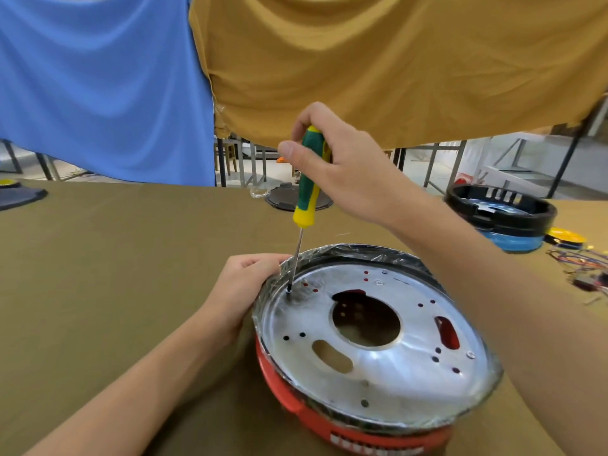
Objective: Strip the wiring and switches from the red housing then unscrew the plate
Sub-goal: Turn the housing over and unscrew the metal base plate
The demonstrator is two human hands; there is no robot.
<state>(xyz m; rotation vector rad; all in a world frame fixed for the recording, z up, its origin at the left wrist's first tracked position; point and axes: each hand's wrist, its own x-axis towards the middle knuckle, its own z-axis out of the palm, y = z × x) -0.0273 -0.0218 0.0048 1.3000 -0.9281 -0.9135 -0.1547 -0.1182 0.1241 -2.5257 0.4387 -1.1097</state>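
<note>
The right hand grips a green-and-yellow screwdriver, its tip on a screw in the silver plate; the left hand curls over the red housing rim, near the surface's near edge

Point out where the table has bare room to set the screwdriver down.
Bare cloth lies left of the red housing and left hand, up to the far black disc. The right edge is crowded: loose wires and a black ring.
</note>
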